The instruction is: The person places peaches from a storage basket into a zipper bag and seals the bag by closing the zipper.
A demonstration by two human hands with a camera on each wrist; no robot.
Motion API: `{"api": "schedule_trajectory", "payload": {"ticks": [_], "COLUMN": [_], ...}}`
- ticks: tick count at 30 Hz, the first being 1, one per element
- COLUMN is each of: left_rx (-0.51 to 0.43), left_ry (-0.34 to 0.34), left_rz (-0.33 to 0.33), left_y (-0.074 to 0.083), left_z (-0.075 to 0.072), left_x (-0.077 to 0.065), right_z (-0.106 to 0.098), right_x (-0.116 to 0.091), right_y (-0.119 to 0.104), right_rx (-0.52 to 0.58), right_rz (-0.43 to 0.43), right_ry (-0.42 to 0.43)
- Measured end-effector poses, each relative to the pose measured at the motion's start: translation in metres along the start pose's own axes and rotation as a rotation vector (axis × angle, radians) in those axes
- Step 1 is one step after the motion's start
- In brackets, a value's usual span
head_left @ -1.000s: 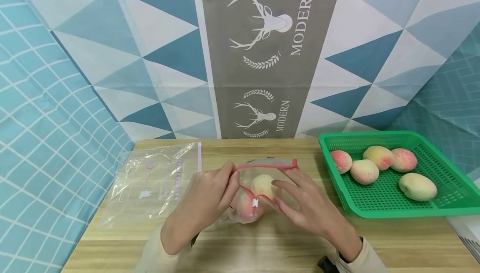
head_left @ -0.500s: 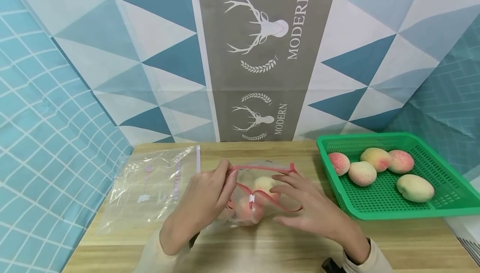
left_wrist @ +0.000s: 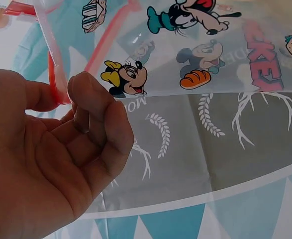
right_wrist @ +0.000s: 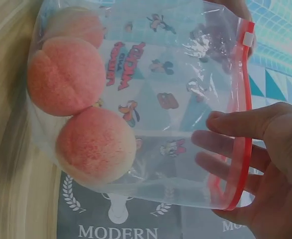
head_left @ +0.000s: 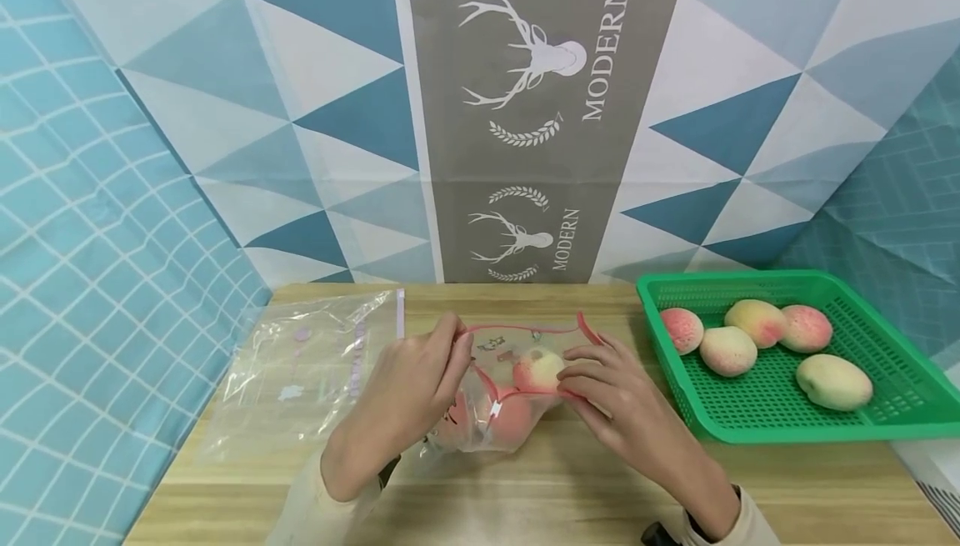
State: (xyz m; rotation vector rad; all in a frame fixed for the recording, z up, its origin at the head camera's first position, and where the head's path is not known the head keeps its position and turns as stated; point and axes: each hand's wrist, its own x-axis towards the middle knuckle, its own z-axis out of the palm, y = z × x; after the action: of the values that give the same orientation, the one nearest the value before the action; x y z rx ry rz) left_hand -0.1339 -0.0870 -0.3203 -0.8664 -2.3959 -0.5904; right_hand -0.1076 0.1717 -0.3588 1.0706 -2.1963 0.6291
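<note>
We log L hand (head_left: 412,379) pinching one end of the red zip edge (right_wrist: 246,92) of a clear bag (right_wrist: 178,122), other fingers curled toward palm. R hand (head_left: 611,388) at opp. end: fingers fairly straight, slightly spread, seen thru the plastic; thumb lies across the zip, apart fr. the fingertips. Bag is mid-table betw. both hands, mouth gaping, cartoon figs. printed on it. White slider (head_left: 495,409) on near strip. Inside we count at least 3 pinkish peaches (right_wrist: 95,145), bunched at bottom. To L: 2nd clear bag (head_left: 318,371) flat on wood table (head_left: 540,500), lilac strip (head_left: 400,317) along one edge. To R: green basket (head_left: 825,433) w/ 5 pink-&-cream peaches (head_left: 834,382), 4 grouped, 1 nearer us. Behind: gray panel (head_left: 442,146) w/ deer heads, "MODERN."
</note>
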Motion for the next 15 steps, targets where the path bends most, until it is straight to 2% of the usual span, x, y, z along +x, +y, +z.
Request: {"api": "schedule_trajectory", "payload": {"ticks": [5,7,10,13,15], "left_rx": [0.011,0.02,0.024,-0.021,-0.079], "left_ry": [0.0,0.0,-0.024,-0.095,-0.147], "left_rz": [-0.014,-0.02,0.011,0.099,0.161], "left_y": [-0.002,-0.003,-0.002,0.004,0.01], "left_z": [0.0,0.001,0.003,0.008,0.01], "left_x": [0.002,0.002,0.002,0.001,-0.001], "right_z": [-0.005,-0.009,-0.014,-0.017,-0.018], "right_x": [0.002,0.002,0.001,-0.003,-0.004], "right_y": [-0.009,-0.014,-0.023,-0.031,-0.033], "right_rx": [0.043,0.065,0.096,0.105,0.083], "right_rz": [-0.075,-0.082,-0.027,0.067,0.113], "right_ry": [0.02,-0.009,-0.14,-0.305,-0.377]}}
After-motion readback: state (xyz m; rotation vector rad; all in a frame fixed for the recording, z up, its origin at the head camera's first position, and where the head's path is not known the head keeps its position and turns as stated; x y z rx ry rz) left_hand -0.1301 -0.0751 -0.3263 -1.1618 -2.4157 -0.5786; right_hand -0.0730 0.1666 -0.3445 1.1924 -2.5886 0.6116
